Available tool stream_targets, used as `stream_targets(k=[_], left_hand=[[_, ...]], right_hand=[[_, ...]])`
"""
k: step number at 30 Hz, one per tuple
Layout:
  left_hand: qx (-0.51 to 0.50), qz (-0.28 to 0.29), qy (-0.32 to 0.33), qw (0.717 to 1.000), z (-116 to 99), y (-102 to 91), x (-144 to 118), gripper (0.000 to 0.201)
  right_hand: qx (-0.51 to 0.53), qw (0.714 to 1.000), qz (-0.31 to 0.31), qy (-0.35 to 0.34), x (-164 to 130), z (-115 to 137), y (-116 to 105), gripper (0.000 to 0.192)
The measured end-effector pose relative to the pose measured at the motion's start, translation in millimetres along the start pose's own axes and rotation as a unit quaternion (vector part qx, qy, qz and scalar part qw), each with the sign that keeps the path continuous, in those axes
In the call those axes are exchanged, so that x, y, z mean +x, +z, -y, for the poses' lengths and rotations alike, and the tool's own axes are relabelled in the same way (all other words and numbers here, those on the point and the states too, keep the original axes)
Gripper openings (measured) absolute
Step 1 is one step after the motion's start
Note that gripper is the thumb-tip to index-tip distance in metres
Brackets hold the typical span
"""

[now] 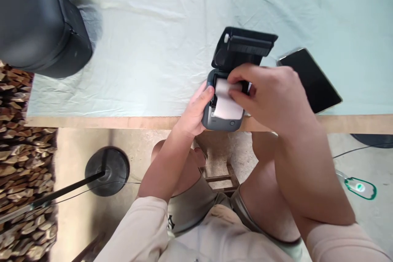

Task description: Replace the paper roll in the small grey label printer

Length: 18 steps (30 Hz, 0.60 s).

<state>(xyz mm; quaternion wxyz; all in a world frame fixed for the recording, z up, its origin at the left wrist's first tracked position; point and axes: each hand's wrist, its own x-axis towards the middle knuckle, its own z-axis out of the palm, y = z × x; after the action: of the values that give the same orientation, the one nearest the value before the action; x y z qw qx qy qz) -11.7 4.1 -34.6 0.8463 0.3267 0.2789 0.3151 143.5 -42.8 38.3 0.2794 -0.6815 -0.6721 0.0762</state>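
Nearest the camera, pale sleeves and bare knees are seen above a small wooden stool (pixel 219 178); beyond them a small grey printer (pixel 218 120) sits at the near edge of the table (pixel 123 122), its black lid (pixel 244 47) tilted open and back; the left hand (pixel 195 110) is wrapped around the printer's left side, steadying it; the right hand (pixel 270 94) is closed over a white paper roll (pixel 226 100) lying in the open bay, fingers pinching its upper end; the roll is judged light and easily crushed or unwound, best held by its ends; the printer looks rigid and compact, best gripped by its sides, the hinged lid seeming the weak point; a dark tablet (pixel 311 80) lies just right of it, and a black case (pixel 39 20) stands well apart at far left.
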Motion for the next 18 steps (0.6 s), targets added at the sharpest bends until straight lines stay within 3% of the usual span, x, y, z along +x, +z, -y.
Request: stream_targets(k=[3, 6, 8, 11, 12, 14, 16, 17, 18], left_hand=[[0.019, 0.006, 0.013, 1.000, -1.5, 2.4, -0.9, 0.037], [0.029, -0.003, 0.030, 0.999, -1.3, 3.0, -1.4, 0.036], [0.029, -0.015, 0.017, 0.999, -1.1, 2.5, -1.1, 0.040], [0.000, -0.043, -0.018, 0.999, -2.9, 2.7, 0.5, 0.049], [-0.014, -0.050, -0.019, 0.998, -4.3, 3.4, 1.2, 0.050], [-0.032, -0.050, -0.012, 0.998, -7.8, 5.7, 2.4, 0.053], [-0.037, -0.037, -0.013, 0.999, -11.2, 9.0, 3.0, 0.055], [-0.036, -0.033, -0.017, 0.999, -12.4, 10.6, 3.1, 0.056], [-0.035, -0.032, -0.019, 0.999, -13.2, 12.1, 3.2, 0.057]], right_hand=[[-0.105, 0.992, 0.070, 0.024, -0.3, 0.7, 4.1, 0.030], [-0.118, 0.986, 0.104, 0.061, -0.3, 4.7, 3.8, 0.037], [-0.047, 0.992, 0.093, 0.071, -1.1, 7.0, -3.1, 0.038], [0.165, 0.982, 0.079, 0.045, -2.1, 3.8, -20.2, 0.040], [0.239, 0.969, 0.047, 0.037, -1.4, -0.4, -24.9, 0.040], [0.366, 0.926, -0.076, 0.057, 2.8, -14.2, -28.7, 0.038], [0.475, 0.844, -0.212, 0.132, 9.3, -33.2, -23.4, 0.033], [0.515, 0.801, -0.247, 0.178, 12.2, -43.1, -18.1, 0.031], [0.531, 0.779, -0.251, 0.221, 14.4, -52.4, -11.8, 0.027]])
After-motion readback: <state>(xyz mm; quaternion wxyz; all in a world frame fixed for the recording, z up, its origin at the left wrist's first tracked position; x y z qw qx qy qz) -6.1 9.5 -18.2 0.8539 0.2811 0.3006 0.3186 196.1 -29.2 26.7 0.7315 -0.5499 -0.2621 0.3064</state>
